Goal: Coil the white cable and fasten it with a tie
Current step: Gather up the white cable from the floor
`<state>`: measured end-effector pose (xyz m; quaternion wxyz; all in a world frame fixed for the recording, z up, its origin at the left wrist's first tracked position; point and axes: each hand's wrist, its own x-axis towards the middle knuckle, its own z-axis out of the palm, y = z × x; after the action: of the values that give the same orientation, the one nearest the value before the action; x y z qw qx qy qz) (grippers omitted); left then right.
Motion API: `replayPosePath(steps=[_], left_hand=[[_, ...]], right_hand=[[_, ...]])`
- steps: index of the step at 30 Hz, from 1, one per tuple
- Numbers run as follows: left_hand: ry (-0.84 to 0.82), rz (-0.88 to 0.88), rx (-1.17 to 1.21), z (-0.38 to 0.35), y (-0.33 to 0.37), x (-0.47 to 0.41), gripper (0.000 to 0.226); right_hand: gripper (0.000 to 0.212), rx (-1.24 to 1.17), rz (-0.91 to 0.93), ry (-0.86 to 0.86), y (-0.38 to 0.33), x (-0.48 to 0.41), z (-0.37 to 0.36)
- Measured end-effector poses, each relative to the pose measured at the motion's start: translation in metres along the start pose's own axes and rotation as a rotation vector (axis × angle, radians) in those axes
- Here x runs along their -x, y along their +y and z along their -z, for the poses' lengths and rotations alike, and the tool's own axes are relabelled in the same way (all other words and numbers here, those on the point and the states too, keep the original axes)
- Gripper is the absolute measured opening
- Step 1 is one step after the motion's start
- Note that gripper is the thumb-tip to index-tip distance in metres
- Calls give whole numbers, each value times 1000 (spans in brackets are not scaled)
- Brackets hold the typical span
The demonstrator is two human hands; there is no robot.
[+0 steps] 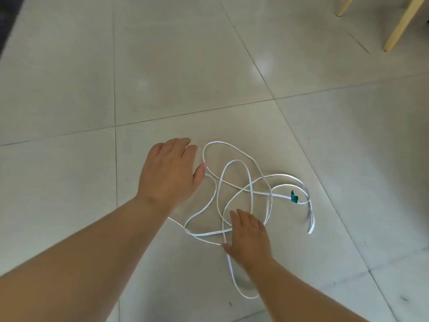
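**Gathering a loose cable before coiling**

The white cable point(251, 191) lies sprawled in crossing loops on the tiled floor point(69, 89). A green tie point(294, 197) sits on one strand at the right, near the free ends. We judge the step in hand to be the first gathering. It goes best if we find one end, lift it clear, and draw even loops into one hand without pulling the crossings tight.

The left hand point(170, 173) is spread flat with its fingers nearly straight. Its thumb is just beside the far loop, and it grips nothing. The right hand point(249, 235) hangs relaxed over the near strands, also holding nothing. We cannot tell whether either hand touches the cable.
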<state>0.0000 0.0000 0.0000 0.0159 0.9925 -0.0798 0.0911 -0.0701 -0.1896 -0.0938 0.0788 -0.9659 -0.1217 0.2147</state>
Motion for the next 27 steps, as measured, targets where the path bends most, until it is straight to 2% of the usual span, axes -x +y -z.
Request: replayPosePath(steps=[5,12,22,27], left_hand=[[-28,26,-31,-20,1,3,51],[-44,56,-31,-29,-2,2,53],[-107,101,-29,-37,0,-3,56],[-110,100,-39,-42,1,-6,52]], right_hand=[[103,42,-23,-107,7,-16,-28],[126,135,-10,-178,29,-43,-24],[143,100,-163,-213,63,-88,-2],[138,106,-169,-222,71,-102,3]])
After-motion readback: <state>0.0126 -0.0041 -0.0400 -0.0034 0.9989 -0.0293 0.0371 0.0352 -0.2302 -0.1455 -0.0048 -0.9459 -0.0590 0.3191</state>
